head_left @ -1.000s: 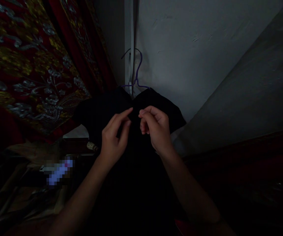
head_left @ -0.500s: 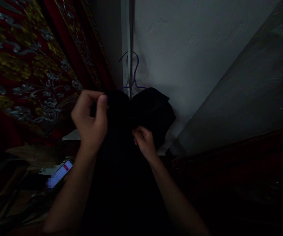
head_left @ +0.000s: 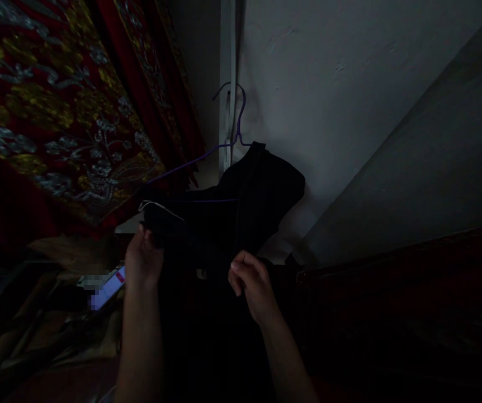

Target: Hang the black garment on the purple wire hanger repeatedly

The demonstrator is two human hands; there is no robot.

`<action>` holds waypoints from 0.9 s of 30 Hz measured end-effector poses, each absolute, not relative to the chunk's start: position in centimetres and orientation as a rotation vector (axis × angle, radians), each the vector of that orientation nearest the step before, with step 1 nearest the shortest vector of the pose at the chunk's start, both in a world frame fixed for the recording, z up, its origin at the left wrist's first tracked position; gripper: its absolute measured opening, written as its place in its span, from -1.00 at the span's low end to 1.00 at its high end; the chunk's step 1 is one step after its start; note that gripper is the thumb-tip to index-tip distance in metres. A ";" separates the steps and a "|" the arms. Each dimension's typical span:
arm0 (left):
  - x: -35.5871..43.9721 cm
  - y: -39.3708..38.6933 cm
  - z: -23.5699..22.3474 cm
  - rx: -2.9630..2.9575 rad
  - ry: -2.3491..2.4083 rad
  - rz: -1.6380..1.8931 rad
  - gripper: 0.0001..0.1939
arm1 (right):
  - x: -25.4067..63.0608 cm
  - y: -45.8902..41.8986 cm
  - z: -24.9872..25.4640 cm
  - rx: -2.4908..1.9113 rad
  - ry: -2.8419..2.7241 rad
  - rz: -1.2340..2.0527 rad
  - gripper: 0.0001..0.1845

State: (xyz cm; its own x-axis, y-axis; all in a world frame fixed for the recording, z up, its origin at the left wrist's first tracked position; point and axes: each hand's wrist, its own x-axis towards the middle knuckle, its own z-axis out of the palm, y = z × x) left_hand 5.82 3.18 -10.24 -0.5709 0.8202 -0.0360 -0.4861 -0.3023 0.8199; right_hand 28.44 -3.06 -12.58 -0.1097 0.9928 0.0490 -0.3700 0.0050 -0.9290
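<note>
A black garment (head_left: 261, 190) hangs on a thin purple hanger (head_left: 207, 154) hooked at a pale wall corner. The garment's left shoulder has come off the hanger, whose left arm is bare. My left hand (head_left: 142, 263) is closed on the loose black cloth at the left, pulled down. My right hand (head_left: 251, 280) is pinched on the garment's front near the middle, below the hanger bar.
A red hanging with gold and silver embroidery (head_left: 56, 112) fills the upper left. A lit phone (head_left: 107, 288) lies among dim clutter at the lower left. A grey slanted surface (head_left: 412, 168) rises at the right above a dark wooden edge (head_left: 392, 257).
My left hand has pulled the garment's left shoulder off the hanger and dropped lower. My right hand has also moved down along the front. The hanger's left arm is now bare.
</note>
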 end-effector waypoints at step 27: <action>10.2 -3.7 -9.2 1.635 1.063 1.369 -0.79 | 27.6 -3.7 -10.7 -1.145 -1.015 1.934 -0.73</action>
State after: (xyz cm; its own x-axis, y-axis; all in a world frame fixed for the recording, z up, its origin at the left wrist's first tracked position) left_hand 10.22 -3.67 -9.19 0.0871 0.9236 0.3733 0.1326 -0.3821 0.9146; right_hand 27.61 -3.71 -10.73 -0.3964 0.8306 -0.3910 -0.1501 -0.4788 -0.8650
